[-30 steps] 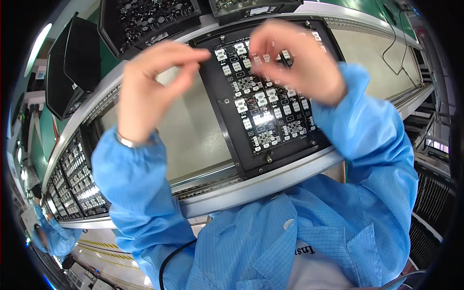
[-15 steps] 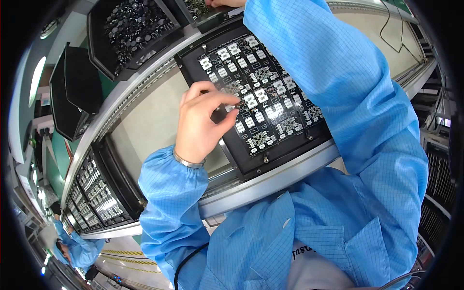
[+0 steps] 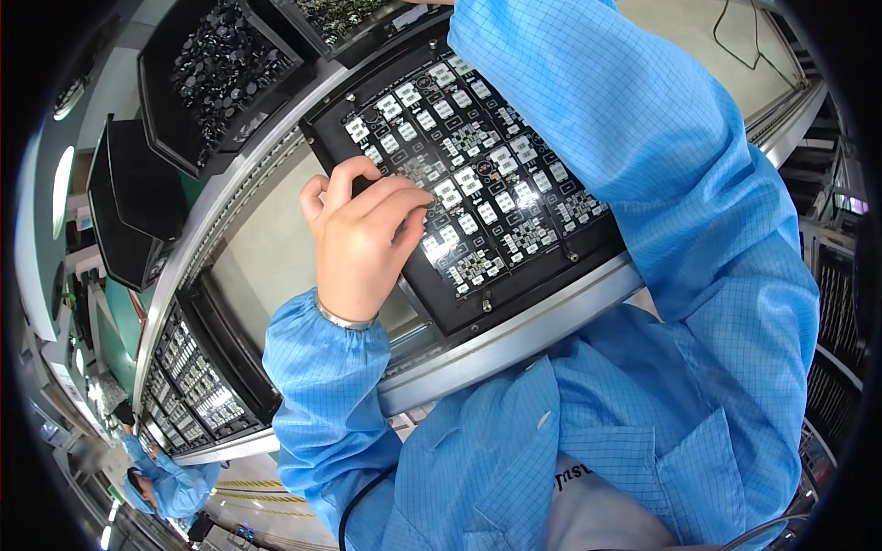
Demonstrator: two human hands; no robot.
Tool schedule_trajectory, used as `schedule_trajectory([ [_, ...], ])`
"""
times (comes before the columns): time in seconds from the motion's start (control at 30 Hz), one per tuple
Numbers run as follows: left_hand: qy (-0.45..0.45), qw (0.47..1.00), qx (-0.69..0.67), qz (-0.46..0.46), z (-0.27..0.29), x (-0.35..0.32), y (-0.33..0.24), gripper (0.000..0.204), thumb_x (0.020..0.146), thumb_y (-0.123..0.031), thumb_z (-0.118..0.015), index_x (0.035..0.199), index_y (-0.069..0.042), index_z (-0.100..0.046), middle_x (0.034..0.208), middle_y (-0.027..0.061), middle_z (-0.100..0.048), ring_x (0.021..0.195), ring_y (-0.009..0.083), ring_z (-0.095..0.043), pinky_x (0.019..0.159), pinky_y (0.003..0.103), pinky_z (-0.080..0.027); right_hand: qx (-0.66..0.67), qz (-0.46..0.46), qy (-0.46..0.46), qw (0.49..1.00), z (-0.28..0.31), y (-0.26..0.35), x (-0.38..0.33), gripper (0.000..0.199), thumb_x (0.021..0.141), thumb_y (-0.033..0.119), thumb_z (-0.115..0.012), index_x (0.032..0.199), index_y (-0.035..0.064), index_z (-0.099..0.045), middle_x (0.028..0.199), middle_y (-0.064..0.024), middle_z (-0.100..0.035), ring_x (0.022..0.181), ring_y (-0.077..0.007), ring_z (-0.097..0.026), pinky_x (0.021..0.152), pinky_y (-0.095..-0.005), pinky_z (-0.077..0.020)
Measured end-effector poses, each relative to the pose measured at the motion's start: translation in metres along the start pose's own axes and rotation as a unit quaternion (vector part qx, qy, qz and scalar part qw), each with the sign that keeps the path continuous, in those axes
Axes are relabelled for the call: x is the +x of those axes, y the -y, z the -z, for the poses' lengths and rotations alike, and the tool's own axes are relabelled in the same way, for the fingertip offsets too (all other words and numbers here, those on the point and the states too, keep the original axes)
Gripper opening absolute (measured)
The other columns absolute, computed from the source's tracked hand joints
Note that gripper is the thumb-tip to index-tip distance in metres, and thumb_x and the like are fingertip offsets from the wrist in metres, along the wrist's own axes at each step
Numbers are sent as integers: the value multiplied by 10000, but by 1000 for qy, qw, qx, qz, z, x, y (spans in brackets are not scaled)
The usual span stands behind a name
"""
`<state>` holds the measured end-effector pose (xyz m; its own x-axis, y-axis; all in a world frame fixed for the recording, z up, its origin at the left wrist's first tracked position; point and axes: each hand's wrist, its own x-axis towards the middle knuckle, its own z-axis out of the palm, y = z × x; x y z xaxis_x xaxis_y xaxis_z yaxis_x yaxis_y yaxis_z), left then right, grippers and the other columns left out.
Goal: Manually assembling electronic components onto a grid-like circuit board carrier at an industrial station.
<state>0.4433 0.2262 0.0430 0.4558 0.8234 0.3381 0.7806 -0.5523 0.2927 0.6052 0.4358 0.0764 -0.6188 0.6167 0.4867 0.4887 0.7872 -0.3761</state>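
My left hand (image 3: 360, 246) is over the left edge of a populated circuit board panel (image 3: 478, 174). Its thumb and index finger are brought together above the white parts, the other fingers bent. Whatever lies between the fingertips, if anything, is too small to make out. The panel, black with many white square components, sits in a black carrier frame (image 3: 459, 317). My right arm (image 3: 588, 119) reaches across the panel's far right corner. Only a sliver of my right hand (image 3: 428, 2) shows at the top edge, near a bin of small brass-coloured parts (image 3: 342, 20); its fingers are hidden.
A black bin (image 3: 156, 138) at the far left holds many dark round parts (image 3: 220, 73). Beside it are empty-looking black bins (image 3: 133, 207). The carrier rests on a metal-railed conveyor (image 3: 514, 331). Farther left is another loaded carrier (image 3: 197, 376), and a person in blue (image 3: 175, 482).
The view has shifted, so the panel and bins appear further left. My left thumb and index finger have come closer together, while its other fingers have spread a little. My right hand has slipped mostly out of view.
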Motion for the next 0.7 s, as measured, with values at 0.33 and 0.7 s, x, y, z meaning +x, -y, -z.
schedule_trajectory([
  [0.33, 2, 1000, -22, 1, 0, -3, 2, 212, 616, -38, -733, 800, -124, -672, 851, -50, -642, 918, 204, -533, 852, 386, -362, -27, 22, -30, 999, 8, 5, 3, 126, 728, 87, -626, 802, 23, -705, 760, -188, -647, 764, -335, -639, 728, -384, -504],
  [0.7, 28, 992, -97, -70, -2, 0, 16, 202, 628, -15, -696, 815, -92, -697, 901, -32, -671, 903, 207, -562, 805, 348, -433, 80, 66, -45, 994, 36, 27, -27, 135, 736, 18, -619, 851, 17, -691, 808, -128, -654, 766, -269, -635, 709, -333, -507],
])
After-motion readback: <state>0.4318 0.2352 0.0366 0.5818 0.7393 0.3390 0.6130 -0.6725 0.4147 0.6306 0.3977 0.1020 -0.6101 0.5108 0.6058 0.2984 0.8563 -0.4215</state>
